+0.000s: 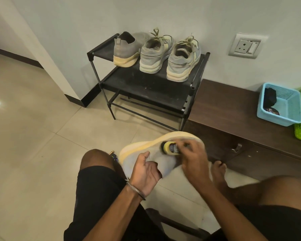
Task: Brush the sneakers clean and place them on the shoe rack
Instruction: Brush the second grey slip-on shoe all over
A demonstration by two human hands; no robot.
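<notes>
Three sneakers (156, 54) already stand on the shoe rack's (146, 84) top shelf; the fourth sneaker (163, 160) is over the lap, left hand (144, 168) gripping its collar, right hand (193, 153) clasping the brush (169, 147) against it; brushing unfinished, racking left.

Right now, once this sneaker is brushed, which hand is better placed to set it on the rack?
Left, probably. The left hand already grips the grey sneaker at its collar, while the right hand holds the brush. The shoe rack stands straight ahead.
</notes>
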